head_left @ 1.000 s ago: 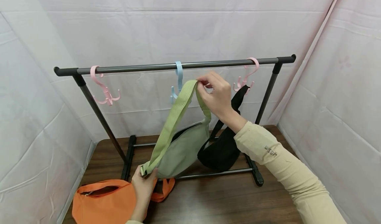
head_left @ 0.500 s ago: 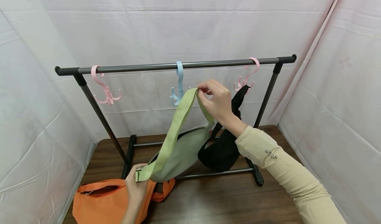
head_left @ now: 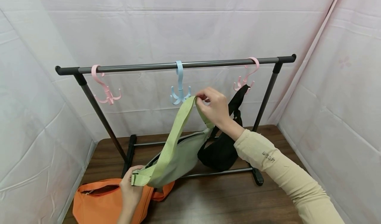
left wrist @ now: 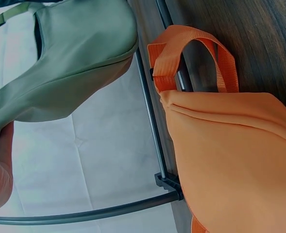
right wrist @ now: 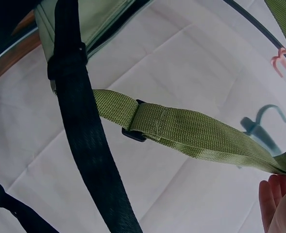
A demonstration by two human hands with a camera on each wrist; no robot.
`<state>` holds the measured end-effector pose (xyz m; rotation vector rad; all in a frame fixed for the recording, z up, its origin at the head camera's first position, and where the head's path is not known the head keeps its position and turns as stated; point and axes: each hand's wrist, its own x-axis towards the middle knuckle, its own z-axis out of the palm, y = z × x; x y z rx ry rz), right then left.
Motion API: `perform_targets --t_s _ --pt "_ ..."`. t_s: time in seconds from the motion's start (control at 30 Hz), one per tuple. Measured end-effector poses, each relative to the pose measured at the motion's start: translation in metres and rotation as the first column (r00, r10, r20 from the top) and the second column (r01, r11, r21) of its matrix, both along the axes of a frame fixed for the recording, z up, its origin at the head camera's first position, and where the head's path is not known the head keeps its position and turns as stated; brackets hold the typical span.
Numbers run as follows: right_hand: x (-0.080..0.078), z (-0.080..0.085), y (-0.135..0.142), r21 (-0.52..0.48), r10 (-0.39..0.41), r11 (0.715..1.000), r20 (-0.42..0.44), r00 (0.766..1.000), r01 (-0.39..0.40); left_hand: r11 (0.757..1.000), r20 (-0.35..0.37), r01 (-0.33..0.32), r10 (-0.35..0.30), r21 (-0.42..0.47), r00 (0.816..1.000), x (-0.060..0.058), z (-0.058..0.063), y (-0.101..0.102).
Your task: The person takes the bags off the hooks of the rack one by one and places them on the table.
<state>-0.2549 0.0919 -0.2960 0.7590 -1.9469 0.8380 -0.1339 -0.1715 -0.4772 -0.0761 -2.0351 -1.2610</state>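
A grey-green shoulder bag (head_left: pixel 187 156) with a light green webbing strap (head_left: pixel 175 131) hangs between my two hands, in front of the rack. My right hand (head_left: pixel 215 106) pinches the strap at its top, just below and right of the blue hook (head_left: pixel 180 85). Lower left, my left hand (head_left: pixel 131 187) grips the bag's end by the strap buckle. The left wrist view shows finger and thumb on the narrow end of the green bag (left wrist: pixel 79 58). In the right wrist view the strap (right wrist: pixel 196 131) runs through a black slider to my fingertips.
A black bag (head_left: pixel 221 151) hangs by its strap from the right pink hook (head_left: pixel 245 77). Another pink hook (head_left: pixel 104 88) is at the left of the rack's bar (head_left: pixel 137 67). On the wooden table (head_left: pixel 208 201), an orange bag (head_left: pixel 107 204) lies under my left arm.
My right hand has lowered with the strap's top, uncovering the blue hook. My left hand has moved left and slightly down, drawing the green bag's end with it.
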Motion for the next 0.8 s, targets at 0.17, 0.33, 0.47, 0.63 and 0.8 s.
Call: perform_targets --t_s 0.17,0.33,0.47,0.63,0.8 --pt "-0.001 -0.008 -0.002 0.03 -0.024 0.999 0.039 0.999 0.023 0.999 -0.069 0.046 -0.046 0.003 0.997 0.007 0.013 0.003" --pt "-0.003 -0.018 -0.003 0.043 -0.033 0.999 0.067 0.997 0.03 0.995 -0.094 0.098 -0.097 0.009 0.991 0.004 0.005 -0.003" --pt "-0.006 -0.03 -0.004 0.06 -0.052 0.997 0.105 0.993 0.046 0.996 -0.044 0.084 -0.084 -0.007 0.996 0.009 0.014 0.0" --pt "-0.015 -0.046 -0.005 0.071 -0.091 0.994 0.174 0.981 0.079 0.996 0.027 0.084 -0.084 0.011 0.996 0.011 0.009 0.0" --pt "-0.028 -0.061 -0.008 0.071 -0.159 0.987 0.264 0.951 0.145 0.985 0.123 0.131 -0.145 0.113 0.982 0.006 -0.003 -0.005"
